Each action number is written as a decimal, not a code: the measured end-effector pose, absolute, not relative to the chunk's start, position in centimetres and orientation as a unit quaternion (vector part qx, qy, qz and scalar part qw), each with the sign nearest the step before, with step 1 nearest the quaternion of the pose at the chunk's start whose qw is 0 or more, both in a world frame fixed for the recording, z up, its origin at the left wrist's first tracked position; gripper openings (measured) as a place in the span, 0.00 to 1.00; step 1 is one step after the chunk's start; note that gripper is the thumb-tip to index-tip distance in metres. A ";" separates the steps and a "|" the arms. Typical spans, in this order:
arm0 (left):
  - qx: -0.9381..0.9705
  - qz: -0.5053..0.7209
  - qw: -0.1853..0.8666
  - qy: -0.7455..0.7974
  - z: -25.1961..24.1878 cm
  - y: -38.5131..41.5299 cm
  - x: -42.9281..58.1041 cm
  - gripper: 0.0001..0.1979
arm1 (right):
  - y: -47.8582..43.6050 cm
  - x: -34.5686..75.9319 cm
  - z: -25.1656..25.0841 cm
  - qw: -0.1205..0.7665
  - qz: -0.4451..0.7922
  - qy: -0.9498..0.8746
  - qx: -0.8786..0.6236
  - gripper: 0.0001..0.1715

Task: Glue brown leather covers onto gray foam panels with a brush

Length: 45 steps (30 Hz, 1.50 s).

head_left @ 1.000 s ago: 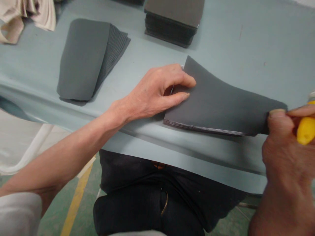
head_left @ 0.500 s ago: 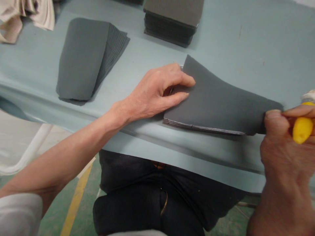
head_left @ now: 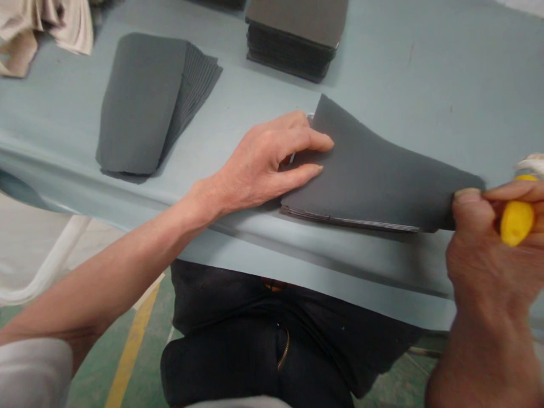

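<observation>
- Fingers point(head_left: 510, 190) of right hand point(head_left: 484, 266) clamped round yellow handle point(head_left: 515, 222); thumb on right corner of grey sheet stack point(head_left: 382, 175), which lies at the front edge of table point(head_left: 425, 85).
- Curled fingers of left hand point(head_left: 259, 167) pinch the stack's left edge.
- Farther back: fanned pile point(head_left: 140, 102), squared pile point(head_left: 297, 28).

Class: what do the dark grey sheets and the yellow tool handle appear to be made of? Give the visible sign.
Dark grey sheets: probably thin foam or rubbery fabric, matt; the top one bends softly without creasing. Yellow tool handle: likely plastic, smooth, slightly shiny; mostly hidden.
</observation>
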<state>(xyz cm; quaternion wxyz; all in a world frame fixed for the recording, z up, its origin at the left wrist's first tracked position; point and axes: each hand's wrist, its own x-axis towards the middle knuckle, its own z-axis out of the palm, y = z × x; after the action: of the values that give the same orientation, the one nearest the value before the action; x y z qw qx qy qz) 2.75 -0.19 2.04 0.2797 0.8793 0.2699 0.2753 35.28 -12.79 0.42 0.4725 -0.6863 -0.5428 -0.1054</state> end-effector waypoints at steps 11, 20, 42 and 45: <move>0.877 0.276 0.282 0.273 2.1 0.0 2.8 0.15 | -13.1 33.3 1.9 0.432 -0.095 -0.552 -0.707 0.09; 0.870 0.280 0.279 0.294 2.4 0.1 2.9 0.15 | -13.2 33.3 1.5 0.437 -0.118 -0.568 -0.688 0.09; 0.881 0.293 0.243 0.282 2.0 0.5 2.9 0.15 | -13.2 32.9 1.4 0.420 -0.087 -0.562 -0.707 0.11; 0.883 0.290 0.240 0.279 2.0 0.7 2.8 0.17 | -13.4 33.0 1.4 0.408 -0.081 -0.565 -0.712 0.11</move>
<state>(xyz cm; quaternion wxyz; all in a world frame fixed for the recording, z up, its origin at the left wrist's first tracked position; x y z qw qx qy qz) 2.85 0.65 2.04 0.2400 0.8834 0.2790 0.2902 32.96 -13.40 1.41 0.4081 -0.7124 -0.5652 -0.0812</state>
